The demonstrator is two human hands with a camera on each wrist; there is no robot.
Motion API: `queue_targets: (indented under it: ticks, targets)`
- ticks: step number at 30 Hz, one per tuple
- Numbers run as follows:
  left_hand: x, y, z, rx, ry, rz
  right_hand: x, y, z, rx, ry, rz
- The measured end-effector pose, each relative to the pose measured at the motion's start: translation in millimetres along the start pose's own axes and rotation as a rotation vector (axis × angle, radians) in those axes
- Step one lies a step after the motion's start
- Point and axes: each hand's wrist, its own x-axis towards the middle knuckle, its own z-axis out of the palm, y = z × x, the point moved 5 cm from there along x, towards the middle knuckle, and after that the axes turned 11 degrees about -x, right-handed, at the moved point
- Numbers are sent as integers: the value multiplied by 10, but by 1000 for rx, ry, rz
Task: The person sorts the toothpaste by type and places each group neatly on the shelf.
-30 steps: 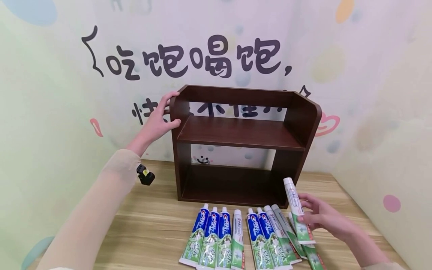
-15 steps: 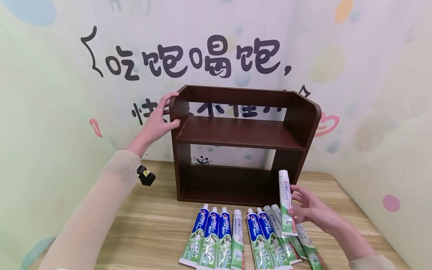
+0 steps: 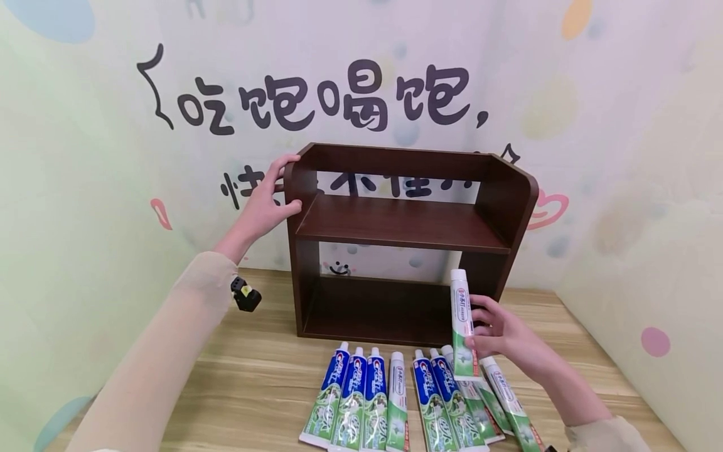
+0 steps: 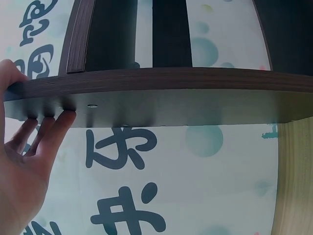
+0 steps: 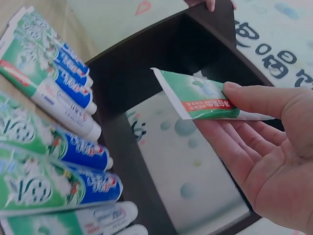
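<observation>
My right hand (image 3: 505,336) pinches a white and green toothpaste tube (image 3: 462,320) between thumb and fingers, cap upward, in front of the lower right of a dark brown two-tier shelf (image 3: 403,220). In the right wrist view the thumb presses the tube (image 5: 195,95) from above with the fingers beneath. At the shelf's upper left, my left hand (image 3: 264,202) grips the side panel, thumb on the inner side. The left wrist view shows that hand (image 4: 34,156) with its fingertips against the panel (image 4: 146,107). Both shelf tiers hold nothing.
Blue and green toothpaste tubes (image 3: 353,402) lie in a row before the shelf, with a white and green tube (image 3: 398,402) beside them. A second group (image 3: 443,408) lies to the right, partly overlapping. A patterned wall (image 3: 361,37) stands behind the wooden table (image 3: 243,376).
My right hand has moved left and slightly up with the toothpaste tube, from over the right-hand tubes to the shelf's lower opening. My left hand has stayed on the shelf.
</observation>
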Motion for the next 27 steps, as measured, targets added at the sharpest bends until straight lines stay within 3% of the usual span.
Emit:
queue_targets:
  ticks: [10,27]
  targets:
    - [-22,34,16,16,23,7,212,-352,6,-49,73,-81]
    - [-17,30,36,-1,64,25,789,-1088,-46,-111,139,-71]
